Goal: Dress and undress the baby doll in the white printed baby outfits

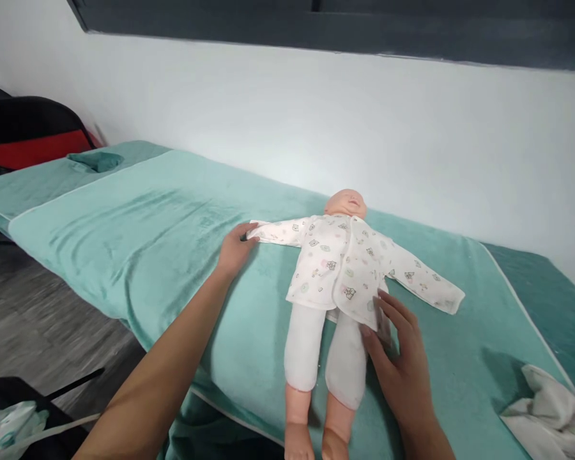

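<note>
Printed baby jacket (342, 262), in head view, is draped on the baby doll (345, 203) over a teal sheet (172, 211), front panels (323, 268) overlapped, fastening apparently pending, one cuff (262, 232) pinched by the left hand (234, 253), hem (361, 315) touched by the right hand (406, 364), fingers apart, grip unclear.

A plain white wall (249, 115) meets a dark grey panel (290, 29) at twelve o'clock. Grey wood-grain floor (62, 326) shows at eight.

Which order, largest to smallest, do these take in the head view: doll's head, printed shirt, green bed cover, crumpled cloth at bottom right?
1. Green bed cover
2. Printed shirt
3. Crumpled cloth, cut off by the frame
4. Doll's head
</note>
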Available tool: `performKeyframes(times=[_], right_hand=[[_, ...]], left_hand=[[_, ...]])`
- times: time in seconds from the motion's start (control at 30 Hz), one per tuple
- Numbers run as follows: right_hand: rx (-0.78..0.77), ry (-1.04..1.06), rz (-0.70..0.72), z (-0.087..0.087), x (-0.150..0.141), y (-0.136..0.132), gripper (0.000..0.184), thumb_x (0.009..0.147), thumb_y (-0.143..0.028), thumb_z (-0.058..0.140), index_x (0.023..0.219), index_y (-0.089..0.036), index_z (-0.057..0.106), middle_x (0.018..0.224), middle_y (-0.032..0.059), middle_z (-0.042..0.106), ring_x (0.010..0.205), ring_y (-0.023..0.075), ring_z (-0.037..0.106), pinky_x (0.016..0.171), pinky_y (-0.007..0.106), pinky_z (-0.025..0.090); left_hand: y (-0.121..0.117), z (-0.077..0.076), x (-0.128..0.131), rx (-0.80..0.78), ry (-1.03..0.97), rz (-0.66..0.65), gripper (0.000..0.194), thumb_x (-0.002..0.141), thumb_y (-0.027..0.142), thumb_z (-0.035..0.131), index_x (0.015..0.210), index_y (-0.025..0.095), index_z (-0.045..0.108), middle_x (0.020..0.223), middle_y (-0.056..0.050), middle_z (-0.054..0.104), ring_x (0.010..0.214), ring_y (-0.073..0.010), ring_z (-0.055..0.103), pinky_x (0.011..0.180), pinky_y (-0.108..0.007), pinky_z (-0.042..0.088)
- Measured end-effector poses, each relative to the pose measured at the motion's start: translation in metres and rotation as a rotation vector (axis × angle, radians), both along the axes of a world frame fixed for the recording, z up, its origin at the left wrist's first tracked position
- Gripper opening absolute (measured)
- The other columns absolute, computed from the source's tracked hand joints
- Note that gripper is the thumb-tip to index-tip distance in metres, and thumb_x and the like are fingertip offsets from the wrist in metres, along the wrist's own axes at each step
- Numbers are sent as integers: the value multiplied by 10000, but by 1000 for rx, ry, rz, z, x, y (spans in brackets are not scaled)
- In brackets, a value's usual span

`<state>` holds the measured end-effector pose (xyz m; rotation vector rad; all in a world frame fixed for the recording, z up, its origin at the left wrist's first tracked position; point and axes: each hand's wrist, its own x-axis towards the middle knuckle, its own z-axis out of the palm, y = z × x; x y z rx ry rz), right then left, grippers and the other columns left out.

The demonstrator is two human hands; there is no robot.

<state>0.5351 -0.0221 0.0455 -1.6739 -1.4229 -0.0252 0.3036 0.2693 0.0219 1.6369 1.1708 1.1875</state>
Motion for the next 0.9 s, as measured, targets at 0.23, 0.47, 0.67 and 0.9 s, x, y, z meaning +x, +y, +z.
performKeyframes(times=[0.23,0.47,0.67,0.9], right_hand=[[43,-111,-124,-8,2,0,352,884,-153,535,1219,-253,581,1200,110,621,1124,275,623,899,474,545],[-66,-31,-297,-12,6,2,169,855,-236,575,1020,-228,613,1029,80,645,925,248,622,778,394,509],[-77,121,-418,-9,7,0,101,802,-254,593,899,-232,610,935,62,623,818,235,576,712,370,449],[-76,144,-458,-8,8,-2,67,778,-230,602,829,-241,560,879,40,572,734,208,511,658,354,402]], left_hand=[[16,-7,-2,2,-194,45,400,729,274,716,1108,167,784,1154,-88,738,1047,-226,656,1005,-361,476],[13,-7,-4,-135,-304,-25,435,693,356,778,1081,159,770,888,-52,718,781,-176,614,761,-316,473],[11,-6,-4,-41,-205,-32,368,750,366,715,1054,165,760,862,-32,689,759,-154,572,745,-292,450],[23,-9,-3,-194,-412,109,476,679,341,764,1107,134,763,772,-30,653,639,-115,524,625,-267,438]])
